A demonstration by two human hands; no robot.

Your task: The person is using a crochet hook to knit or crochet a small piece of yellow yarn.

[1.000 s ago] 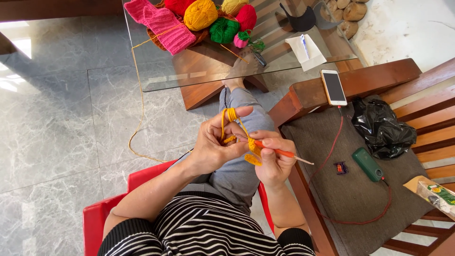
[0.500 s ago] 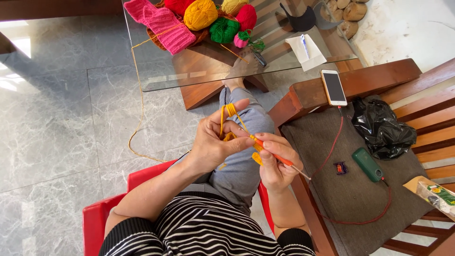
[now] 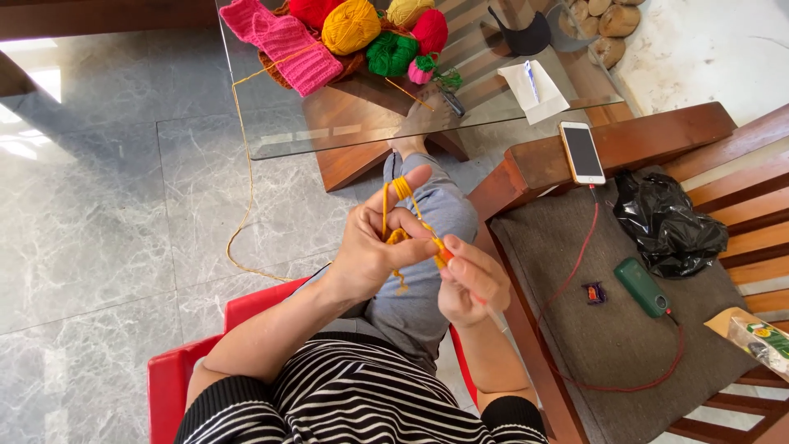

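The left hand [image 3: 370, 247] is raised over the lap, palm turned inward, with its forefinger extended upward and orange yarn [image 3: 401, 191] looped around that fingertip; the other fingers are curled, pinching a small orange crochet piece [image 3: 400, 238]. The right hand [image 3: 470, 279] is held just beside it, fingers closed around a crochet hook [image 3: 445, 256] whose tip meets the piece. From the fingers the yarn strand is led down to the floor and up to the glass worktop [image 3: 271, 136], where yarn balls [image 3: 351, 26] lie well beyond.
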